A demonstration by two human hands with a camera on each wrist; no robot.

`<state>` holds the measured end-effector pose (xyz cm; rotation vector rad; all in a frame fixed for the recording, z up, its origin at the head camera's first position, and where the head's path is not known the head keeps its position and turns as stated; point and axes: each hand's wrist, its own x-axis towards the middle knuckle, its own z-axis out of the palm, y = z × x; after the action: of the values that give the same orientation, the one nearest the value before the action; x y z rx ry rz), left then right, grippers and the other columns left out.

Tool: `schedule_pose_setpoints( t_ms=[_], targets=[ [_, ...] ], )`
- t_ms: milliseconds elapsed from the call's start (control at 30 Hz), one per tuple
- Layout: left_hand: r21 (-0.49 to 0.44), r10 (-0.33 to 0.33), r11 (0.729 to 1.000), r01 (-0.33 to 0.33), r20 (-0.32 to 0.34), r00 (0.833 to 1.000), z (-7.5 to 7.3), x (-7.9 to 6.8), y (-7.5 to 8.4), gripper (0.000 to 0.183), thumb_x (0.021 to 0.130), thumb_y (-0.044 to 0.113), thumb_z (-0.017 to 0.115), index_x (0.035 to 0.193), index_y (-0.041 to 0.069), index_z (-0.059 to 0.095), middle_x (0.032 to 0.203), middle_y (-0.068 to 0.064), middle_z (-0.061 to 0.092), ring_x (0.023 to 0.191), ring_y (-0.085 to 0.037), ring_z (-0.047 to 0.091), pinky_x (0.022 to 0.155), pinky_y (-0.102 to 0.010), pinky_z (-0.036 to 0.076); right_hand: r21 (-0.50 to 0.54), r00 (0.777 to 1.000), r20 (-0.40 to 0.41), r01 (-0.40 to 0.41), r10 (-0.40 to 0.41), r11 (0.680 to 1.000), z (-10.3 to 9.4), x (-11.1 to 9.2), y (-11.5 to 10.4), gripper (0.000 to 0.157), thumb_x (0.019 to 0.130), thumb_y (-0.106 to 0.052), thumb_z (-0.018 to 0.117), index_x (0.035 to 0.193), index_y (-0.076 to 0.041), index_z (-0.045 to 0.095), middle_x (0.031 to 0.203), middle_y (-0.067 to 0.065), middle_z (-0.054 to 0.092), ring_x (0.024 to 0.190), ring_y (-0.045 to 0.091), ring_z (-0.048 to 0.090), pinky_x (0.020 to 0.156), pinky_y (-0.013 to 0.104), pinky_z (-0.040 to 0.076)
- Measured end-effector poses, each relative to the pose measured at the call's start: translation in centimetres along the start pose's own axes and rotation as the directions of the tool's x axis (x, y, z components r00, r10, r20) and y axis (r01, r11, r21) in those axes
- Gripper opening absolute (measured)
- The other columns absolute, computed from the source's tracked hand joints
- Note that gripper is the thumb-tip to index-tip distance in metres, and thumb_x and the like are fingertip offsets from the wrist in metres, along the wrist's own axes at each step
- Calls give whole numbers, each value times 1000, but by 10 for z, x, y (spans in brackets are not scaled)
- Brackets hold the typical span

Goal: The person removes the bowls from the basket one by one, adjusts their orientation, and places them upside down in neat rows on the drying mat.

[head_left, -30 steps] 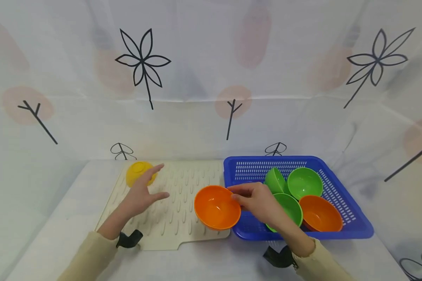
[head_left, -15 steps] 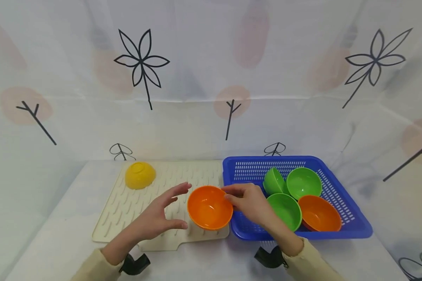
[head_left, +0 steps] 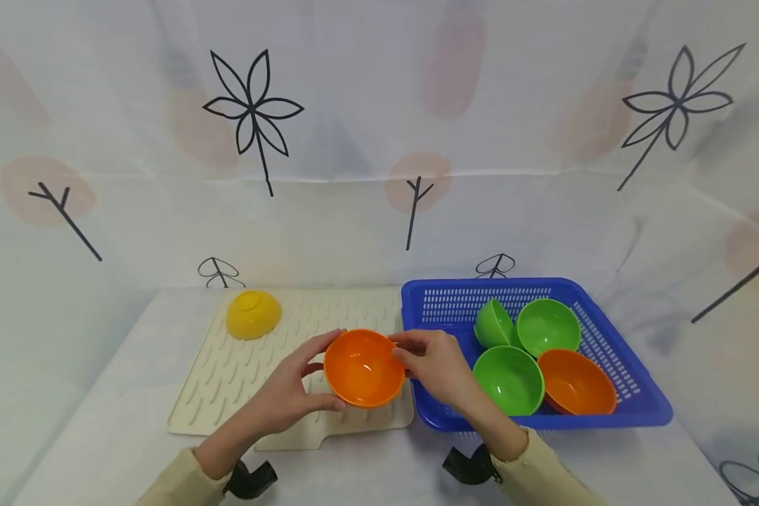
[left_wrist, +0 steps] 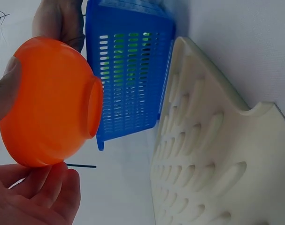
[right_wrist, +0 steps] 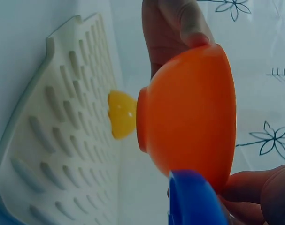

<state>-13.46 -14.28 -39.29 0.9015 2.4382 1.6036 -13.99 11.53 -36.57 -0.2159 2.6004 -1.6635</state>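
Observation:
An orange bowl (head_left: 363, 369) is held right side up above the right part of a cream drying mat (head_left: 211, 393). My right hand (head_left: 433, 365) pinches its right rim between thumb and fingers. On the other side my left hand (head_left: 291, 390) spans the bowl, thumb at the near rim and fingertips at the far left rim. In the left wrist view the orange bowl (left_wrist: 48, 103) shows its foot ring, with fingers (left_wrist: 53, 187) touching its wall. A yellow bowl (head_left: 253, 315) lies upside down at the mat's far left corner.
A blue basket (head_left: 443, 422) stands right of the mat. Inside are a green bowl (head_left: 509, 381), a green bowl (head_left: 548, 328), a tilted green bowl (head_left: 495, 324) and another orange bowl (head_left: 575, 381). A patterned white cloth (head_left: 341, 232) hangs behind.
My left hand has come from beside the yellow bowl rightward to the orange bowl and now grips it. My right hand has carried the orange bowl slightly left.

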Motion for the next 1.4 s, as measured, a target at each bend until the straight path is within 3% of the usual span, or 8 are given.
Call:
schedule_pose_setpoints(
  t_ms=[300,533,767,1133,1400],
  targets=[
    [-44,8,999,-8,13,1000,-5,2,-5,89,80,21,85,154,21,36,154,1,41,139,-28,39,102,-55,44,27,998,-54,22,-21,999,8,-2,4,23,93,-5,69,116,-5,72,107,10,72,90,23,73,66,29,60],
    [-49,-41,998,41,11,999,-10,3,-9,94,78,22,86,156,20,33,155,1,40,140,-27,38,103,-51,46,110,996,-86,46,-36,993,13,-4,5,26,92,-1,70,118,-4,71,107,11,72,93,25,72,68,30,60],
    [-85,-80,993,80,6,997,-16,6,-18,85,79,22,86,151,19,41,149,0,48,135,-26,45,102,-46,48,172,993,-107,68,-50,983,15,-9,5,38,91,-1,71,128,-3,66,112,14,71,99,29,71,69,30,60],
    [-200,-71,976,85,77,994,-22,15,-24,79,82,14,83,149,19,43,145,-5,51,127,-27,54,99,-39,51,256,992,-116,83,-55,963,15,-12,6,39,91,3,68,129,-4,65,122,15,67,112,33,66,74,32,59],
    [-279,-25,959,54,108,994,-25,15,-24,76,82,6,82,147,17,43,146,-9,47,127,-31,52,99,-34,51,234,994,-103,55,-32,971,15,-10,7,37,90,4,70,125,-6,66,120,10,68,110,30,66,79,35,59]
  ],
)
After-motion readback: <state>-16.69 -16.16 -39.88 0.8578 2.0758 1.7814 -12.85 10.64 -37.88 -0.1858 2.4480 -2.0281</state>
